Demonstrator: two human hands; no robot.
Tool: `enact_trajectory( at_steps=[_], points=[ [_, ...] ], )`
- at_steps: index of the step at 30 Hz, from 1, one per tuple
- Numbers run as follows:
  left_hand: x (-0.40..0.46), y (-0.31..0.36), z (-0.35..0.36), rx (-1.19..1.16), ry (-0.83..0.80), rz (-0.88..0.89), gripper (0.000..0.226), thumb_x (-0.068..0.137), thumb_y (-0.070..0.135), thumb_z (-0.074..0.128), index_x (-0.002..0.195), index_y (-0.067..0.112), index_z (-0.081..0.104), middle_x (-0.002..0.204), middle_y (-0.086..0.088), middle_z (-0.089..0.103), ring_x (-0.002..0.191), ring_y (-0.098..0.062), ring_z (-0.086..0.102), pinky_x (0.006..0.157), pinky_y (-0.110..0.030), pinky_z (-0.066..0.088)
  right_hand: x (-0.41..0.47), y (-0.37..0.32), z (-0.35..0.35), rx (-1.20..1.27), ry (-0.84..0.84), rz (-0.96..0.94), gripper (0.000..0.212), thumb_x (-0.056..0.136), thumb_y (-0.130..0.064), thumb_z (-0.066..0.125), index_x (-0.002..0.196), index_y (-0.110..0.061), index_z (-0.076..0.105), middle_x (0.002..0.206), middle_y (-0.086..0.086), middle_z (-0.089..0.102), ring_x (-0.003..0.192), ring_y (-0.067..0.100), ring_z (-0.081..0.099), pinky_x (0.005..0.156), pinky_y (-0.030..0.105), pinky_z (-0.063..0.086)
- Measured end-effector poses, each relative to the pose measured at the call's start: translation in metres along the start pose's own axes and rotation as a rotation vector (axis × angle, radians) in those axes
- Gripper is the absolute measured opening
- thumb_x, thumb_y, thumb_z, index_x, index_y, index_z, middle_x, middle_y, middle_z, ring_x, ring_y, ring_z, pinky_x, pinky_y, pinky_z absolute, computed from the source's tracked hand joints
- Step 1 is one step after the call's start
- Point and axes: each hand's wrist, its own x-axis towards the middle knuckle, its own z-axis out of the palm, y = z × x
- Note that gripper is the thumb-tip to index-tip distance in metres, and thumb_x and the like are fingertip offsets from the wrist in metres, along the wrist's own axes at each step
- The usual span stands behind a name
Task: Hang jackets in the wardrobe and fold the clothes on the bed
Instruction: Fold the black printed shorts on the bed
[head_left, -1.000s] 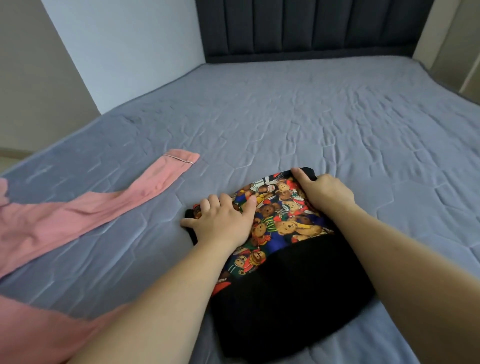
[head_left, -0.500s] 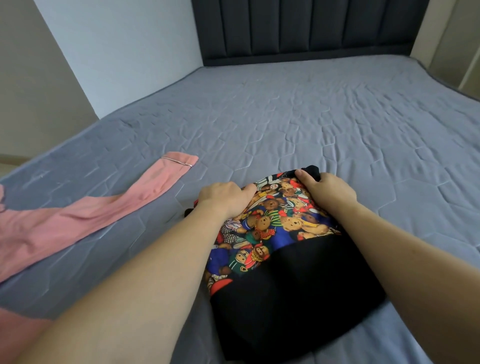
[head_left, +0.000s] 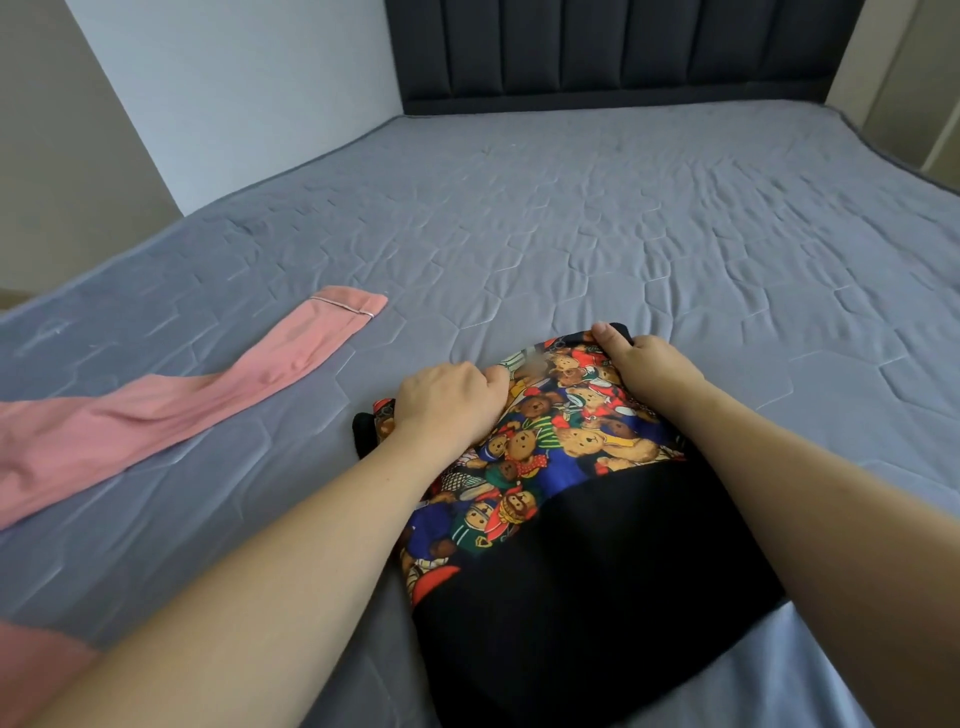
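A: Where is the garment?
B: The garment (head_left: 582, 519), black with a teddy-bear print, lies folded on the bed (head_left: 623, 218) near its front edge.

A: And the hands?
B: The left hand (head_left: 447, 400) has its fingers curled into the far left edge of the printed cloth. The right hand (head_left: 649, 358) pinches the far right corner, thumb on top.

A: Anything else on the bed?
B: A pink garment (head_left: 156, 405) lies stretched out to the left, apart from the folded one. A dark headboard (head_left: 623, 52) stands at the far end.
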Motion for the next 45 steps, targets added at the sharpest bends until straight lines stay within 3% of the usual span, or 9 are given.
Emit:
enact_trajectory(
  at_steps=[3, 9, 13, 19, 23, 27, 29, 35, 45],
  points=[
    [-0.002, -0.001, 0.006, -0.047, 0.076, -0.037, 0.053, 0.097, 0.040, 0.023, 0.076, 0.008, 0.060, 0.081, -0.013, 0.062, 0.077, -0.031, 0.055, 0.067, -0.034, 0.039, -0.004, -0.003, -0.001, -0.005, 0.015, 0.002, 0.063, 0.091, -0.072, 0.027, 0.075, -0.016, 0.050, 0.080, 0.002, 0.055, 0.087, 0.025, 0.056, 0.079, 0.037, 0.044],
    [-0.016, 0.000, -0.016, 0.020, -0.072, 0.048, 0.056, 0.096, 0.035, 0.018, 0.098, 0.008, 0.068, 0.092, -0.013, 0.066, 0.088, -0.032, 0.061, 0.070, -0.034, 0.040, -0.052, -0.020, -0.017, 0.077, 0.032, 0.017, 0.065, 0.076, -0.081, 0.046, 0.080, -0.017, 0.056, 0.080, 0.001, 0.062, 0.078, 0.022, 0.061, 0.071, 0.036, 0.048],
    [-0.052, -0.006, -0.096, 0.042, -0.130, 0.136, 0.049, 0.096, 0.039, 0.025, 0.093, 0.013, 0.067, 0.095, -0.011, 0.070, 0.088, -0.030, 0.064, 0.072, -0.036, 0.044, -0.128, -0.064, -0.075, 0.476, -0.160, 0.213, 0.040, 0.080, -0.052, 0.071, 0.088, -0.014, 0.064, 0.079, 0.000, 0.069, 0.069, 0.012, 0.065, 0.057, 0.022, 0.048],
    [-0.051, -0.016, -0.360, 0.072, 0.032, 0.210, 0.036, 0.097, 0.041, 0.027, 0.085, 0.018, 0.051, 0.080, -0.003, 0.064, 0.068, -0.024, 0.055, 0.064, -0.034, 0.041, -0.179, -0.227, -0.251, 0.870, -0.369, 0.224, 0.040, 0.085, -0.031, 0.071, 0.116, -0.007, 0.061, 0.101, 0.016, 0.074, 0.089, 0.032, 0.072, 0.073, 0.041, 0.060],
    [-0.037, -0.054, -0.589, 0.136, 0.230, 0.234, 0.032, 0.098, 0.040, 0.025, 0.082, 0.019, 0.043, 0.075, -0.001, 0.060, 0.062, -0.020, 0.047, 0.057, -0.031, 0.033, -0.201, -0.403, -0.385, 0.821, -0.368, 0.001, 0.049, 0.083, -0.029, 0.073, 0.125, -0.010, 0.056, 0.107, 0.016, 0.072, 0.095, 0.033, 0.071, 0.080, 0.044, 0.058],
    [-0.051, -0.121, -0.789, 0.180, 0.368, 0.159, 0.041, 0.097, 0.044, 0.018, 0.077, 0.020, 0.044, 0.066, 0.004, 0.053, 0.056, -0.019, 0.050, 0.051, -0.029, 0.031, -0.245, -0.598, -0.484, 0.728, -0.420, -0.313, 0.063, 0.082, -0.033, 0.076, 0.136, -0.044, 0.046, 0.114, 0.003, 0.065, 0.095, 0.022, 0.072, 0.081, 0.038, 0.059],
    [-0.069, -0.163, -0.867, 0.196, 0.435, 0.111, 0.048, 0.094, 0.047, 0.012, 0.073, 0.020, 0.046, 0.059, 0.008, 0.046, 0.051, -0.017, 0.047, 0.047, -0.028, 0.027, -0.274, -0.680, -0.507, 0.679, -0.438, -0.449, 0.048, 0.086, -0.031, 0.072, 0.130, -0.040, 0.054, 0.114, 0.004, 0.066, 0.094, 0.021, 0.071, 0.078, 0.035, 0.059],
    [-0.134, -0.299, -1.018, 0.292, 0.590, 0.080, 0.046, 0.095, 0.051, 0.015, 0.070, 0.023, 0.043, 0.059, 0.009, 0.046, 0.052, -0.016, 0.050, 0.048, -0.027, 0.036, -0.353, -0.859, -0.486, 0.736, -0.414, -0.646, 0.008, 0.090, -0.026, 0.067, 0.096, -0.022, 0.068, 0.094, 0.005, 0.070, 0.090, 0.024, 0.069, 0.082, 0.038, 0.059],
    [-0.196, -0.554, -1.099, 0.444, 0.569, -0.390, 0.063, 0.099, 0.051, 0.004, 0.079, 0.018, 0.055, 0.068, 0.000, 0.056, 0.060, -0.021, 0.048, 0.052, -0.030, 0.032, -0.425, -1.104, -0.359, 0.841, -0.364, -0.781, 0.028, 0.088, -0.044, 0.067, 0.083, -0.017, 0.071, 0.080, 0.004, 0.075, 0.075, 0.019, 0.073, 0.070, 0.033, 0.060]
  ],
)
